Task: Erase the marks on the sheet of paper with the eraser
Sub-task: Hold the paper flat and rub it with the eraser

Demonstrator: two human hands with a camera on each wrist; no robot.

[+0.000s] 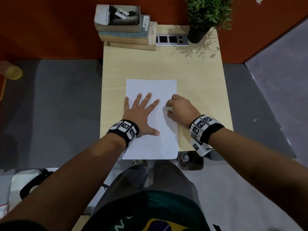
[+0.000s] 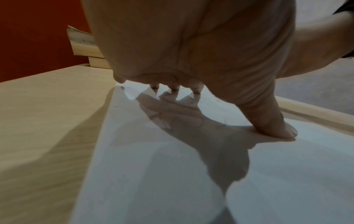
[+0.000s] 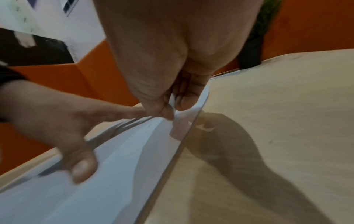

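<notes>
A white sheet of paper (image 1: 150, 140) lies in the middle of the light wooden desk (image 1: 166, 67). My left hand (image 1: 141, 114) is spread flat on its left half, fingers straight, thumb pressed down near the sheet's middle (image 2: 277, 128). My right hand (image 1: 178, 107) hovers over the sheet's right edge, thumb and fingers pinching a small white eraser (image 1: 167, 108), whose tip meets the paper (image 3: 173, 106). A few faint short marks show on the sheet (image 1: 153, 95), near the left fingertips and beside the eraser.
A stack of books (image 1: 125, 27) stands at the desk's far left, a grey socket panel (image 1: 171, 40) and a potted plant (image 1: 203, 17) at the far right. A small bin (image 1: 191, 161) sits on the floor by the desk's near right corner.
</notes>
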